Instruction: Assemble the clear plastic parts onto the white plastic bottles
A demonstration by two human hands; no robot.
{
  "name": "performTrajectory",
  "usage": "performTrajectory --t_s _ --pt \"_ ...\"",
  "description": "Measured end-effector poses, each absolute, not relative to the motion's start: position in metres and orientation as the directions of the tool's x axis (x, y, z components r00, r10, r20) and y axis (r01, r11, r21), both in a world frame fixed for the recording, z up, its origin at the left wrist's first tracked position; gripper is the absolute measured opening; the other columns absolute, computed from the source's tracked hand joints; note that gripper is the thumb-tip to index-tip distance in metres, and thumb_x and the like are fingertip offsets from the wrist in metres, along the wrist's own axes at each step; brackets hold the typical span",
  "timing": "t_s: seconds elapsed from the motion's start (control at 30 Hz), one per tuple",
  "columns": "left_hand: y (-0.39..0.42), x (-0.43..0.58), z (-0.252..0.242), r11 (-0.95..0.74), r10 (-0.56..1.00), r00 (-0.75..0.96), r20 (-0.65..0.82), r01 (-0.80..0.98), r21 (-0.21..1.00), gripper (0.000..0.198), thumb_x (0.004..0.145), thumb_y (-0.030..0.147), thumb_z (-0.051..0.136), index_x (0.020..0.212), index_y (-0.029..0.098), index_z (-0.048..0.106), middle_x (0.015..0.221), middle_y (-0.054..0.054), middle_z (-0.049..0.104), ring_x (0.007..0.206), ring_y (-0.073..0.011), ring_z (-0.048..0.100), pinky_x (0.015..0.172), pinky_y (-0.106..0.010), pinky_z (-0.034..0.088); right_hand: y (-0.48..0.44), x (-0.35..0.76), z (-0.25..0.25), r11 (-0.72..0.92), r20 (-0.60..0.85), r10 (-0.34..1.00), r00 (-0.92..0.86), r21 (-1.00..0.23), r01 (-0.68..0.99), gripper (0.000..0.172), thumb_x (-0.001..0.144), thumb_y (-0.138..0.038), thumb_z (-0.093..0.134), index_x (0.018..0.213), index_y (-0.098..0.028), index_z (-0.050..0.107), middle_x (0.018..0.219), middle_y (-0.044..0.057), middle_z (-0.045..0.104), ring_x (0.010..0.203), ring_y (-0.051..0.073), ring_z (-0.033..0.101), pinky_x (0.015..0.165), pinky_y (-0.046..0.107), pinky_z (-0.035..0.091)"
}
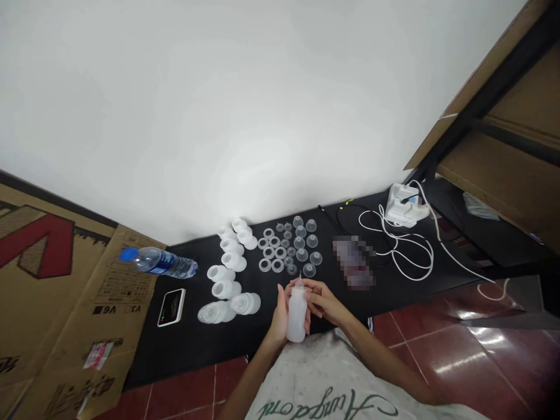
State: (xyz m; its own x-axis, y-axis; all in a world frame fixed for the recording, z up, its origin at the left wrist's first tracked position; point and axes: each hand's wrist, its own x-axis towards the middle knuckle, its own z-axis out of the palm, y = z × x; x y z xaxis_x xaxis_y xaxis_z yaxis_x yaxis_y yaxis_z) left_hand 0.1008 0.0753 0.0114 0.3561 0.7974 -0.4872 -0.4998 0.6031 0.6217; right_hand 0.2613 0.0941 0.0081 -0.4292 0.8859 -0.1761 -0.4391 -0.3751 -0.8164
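A translucent white baby bottle [297, 318] stands nearly upright in front of my body, held between both hands. Its top carries a clear pointed nipple. My left hand [280, 315] is wrapped around the bottle's left side. The fingers of my right hand [322, 300] close around its neck from the right; what they grip at the collar is partly hidden. Just beyond lie white collar rings [260, 266], small clear nipples [291, 269] and clear dome caps [315, 258], several of each. To the left, several open bottles [236, 261] stand behind two capped bottles [247, 304].
A water bottle [164, 262] with a blue lid lies on the black table [192, 344] at left, near a white-edged device [171, 307] and a cardboard box [100, 280]. Right of the caps are a pixelated object [355, 263], looped white cable [411, 277] and a white power strip [400, 205].
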Motion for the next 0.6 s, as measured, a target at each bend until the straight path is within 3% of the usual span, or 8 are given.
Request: performTrajectory --t_s 0.13,0.27,0.47,0.6 --pt "0.081 0.095 0.021 0.681 0.731 0.379 -0.567 -0.360 0.638 0.098 0.090 0.097 0.045 0.147 0.018 0.057 0.057 0.000 0.069 0.036 -0.0189 0.062 0.036 -0.025 0.047 0.098 0.262 0.012 -0.402 -0.198 0.880 -0.433 -0.796 -0.453 0.053 0.085 -0.052 0.091 0.120 -0.013 0.079 0.066 -0.004 0.067 0.039 0.001 0.025 0.040 0.018 0.014" --pt "0.086 0.090 0.033 0.583 0.804 0.291 -0.519 -0.208 0.786 0.100 0.094 0.093 0.041 0.158 0.016 0.047 0.057 0.000 0.069 0.039 -0.0197 0.064 0.039 -0.025 0.050 0.099 0.260 0.011 -0.416 -0.237 0.886 -0.398 -0.786 -0.457 0.051 0.080 -0.052 0.095 0.111 -0.016 0.078 0.078 0.000 0.074 0.042 0.000 0.025 0.041 0.017 0.016" --pt "0.085 0.090 0.039 0.448 0.886 0.170 -0.431 -0.077 0.891 0.081 0.100 0.079 0.053 0.156 0.020 0.050 0.059 0.002 0.068 0.040 -0.0181 0.061 0.042 -0.025 0.047 0.096 0.259 0.009 -0.419 -0.250 0.891 -0.378 -0.773 -0.476 0.051 0.080 -0.050 0.096 0.112 -0.016 0.077 0.068 -0.004 0.065 0.045 0.001 0.024 0.044 0.018 0.015" --pt "0.079 0.086 0.045 0.379 0.923 0.087 -0.376 -0.027 0.925 0.071 0.100 0.066 0.065 0.154 0.020 0.057 0.069 -0.002 0.072 0.042 -0.0192 0.062 0.056 -0.031 0.053 0.094 0.256 0.007 -0.394 -0.232 0.904 -0.358 -0.778 -0.490 0.055 0.081 -0.050 0.096 0.120 -0.016 0.077 0.073 -0.003 0.068 0.045 0.002 0.024 0.045 0.019 0.015"
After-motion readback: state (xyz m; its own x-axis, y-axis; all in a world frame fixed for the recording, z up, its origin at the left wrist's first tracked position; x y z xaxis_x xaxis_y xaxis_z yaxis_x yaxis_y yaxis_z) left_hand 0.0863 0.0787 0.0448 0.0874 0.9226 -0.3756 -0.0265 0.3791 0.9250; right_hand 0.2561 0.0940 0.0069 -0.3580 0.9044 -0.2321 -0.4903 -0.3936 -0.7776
